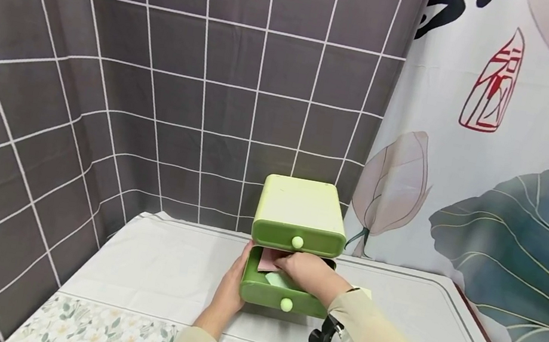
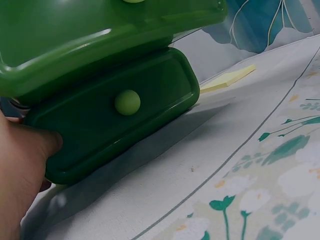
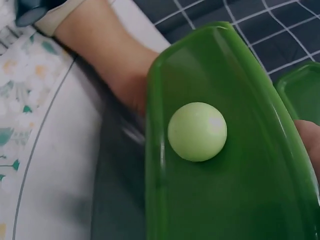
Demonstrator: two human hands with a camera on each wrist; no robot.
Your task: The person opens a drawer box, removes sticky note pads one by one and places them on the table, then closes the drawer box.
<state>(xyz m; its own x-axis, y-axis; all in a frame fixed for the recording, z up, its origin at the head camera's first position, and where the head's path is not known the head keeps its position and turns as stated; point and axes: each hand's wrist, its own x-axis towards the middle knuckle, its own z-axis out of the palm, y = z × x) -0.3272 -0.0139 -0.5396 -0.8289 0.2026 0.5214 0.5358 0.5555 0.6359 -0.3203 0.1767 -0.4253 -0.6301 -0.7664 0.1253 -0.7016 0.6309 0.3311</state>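
A small two-drawer box (image 1: 304, 200) with a cream top stands on the table, its upper green drawer (image 1: 269, 234) closed and its lower green drawer (image 1: 254, 292) pulled out. My left hand (image 1: 232, 285) grips the lower drawer at its left side, the thumb on the front corner in the left wrist view. My right hand (image 1: 309, 272) reaches into that drawer from above and pinches pink sticky notes (image 1: 267, 259) at the left inside; its fingertips are partly hidden. Pale green sticky notes (image 1: 279, 281) lie in the drawer below the hand. The drawer's round knob (image 3: 197, 132) faces the right wrist camera.
A yellow sticky note pad (image 2: 230, 78) lies on the table to the right of the box. A white cloth with a floral front strip (image 1: 117, 326) covers the table. Behind hang a dark grid curtain (image 1: 225, 108) and a white printed curtain (image 1: 430, 88).
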